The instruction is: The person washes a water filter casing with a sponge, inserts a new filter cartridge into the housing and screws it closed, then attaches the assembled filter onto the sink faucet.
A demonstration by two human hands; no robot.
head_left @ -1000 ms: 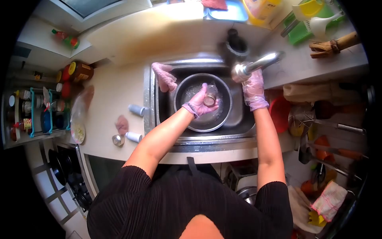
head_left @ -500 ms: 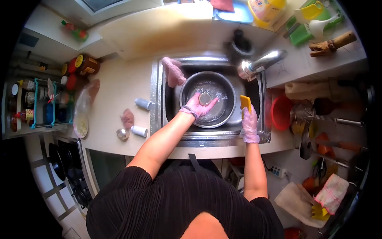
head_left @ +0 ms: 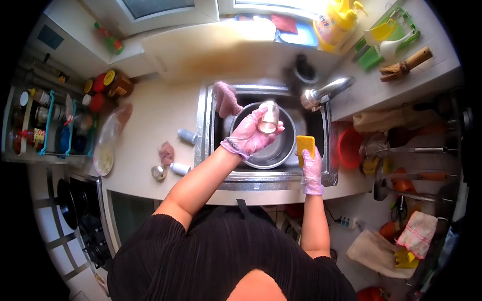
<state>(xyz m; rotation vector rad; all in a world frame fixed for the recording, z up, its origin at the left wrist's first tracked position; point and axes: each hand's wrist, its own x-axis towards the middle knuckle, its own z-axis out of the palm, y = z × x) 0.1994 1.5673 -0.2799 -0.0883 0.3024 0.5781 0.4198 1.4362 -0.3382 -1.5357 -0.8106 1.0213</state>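
Note:
My left hand [head_left: 250, 134], in a thin pink glove, is wrapped round a small clear jar [head_left: 269, 116] above the metal basin [head_left: 266, 163]. The basin sits in the steel sink [head_left: 321, 173]. Gloved too, my right hand [head_left: 312, 168] pinches a yellow sponge [head_left: 306, 147] over the sink's right side. A pink cloth [head_left: 226, 99] drapes over the sink's back left corner. The faucet [head_left: 326, 93] stands behind on the right.
On the left counter lie two pale bottles [head_left: 188, 136] [head_left: 180, 168], a small metal cup [head_left: 158, 173] and a crumpled brown cloth [head_left: 166, 153]. A red bowl [head_left: 350, 148] and hanging utensils are at the right.
My left hand has lifted the jar up from inside the basin. My right hand, at the faucet a second ago, now holds the sponge. The view has shifted slightly.

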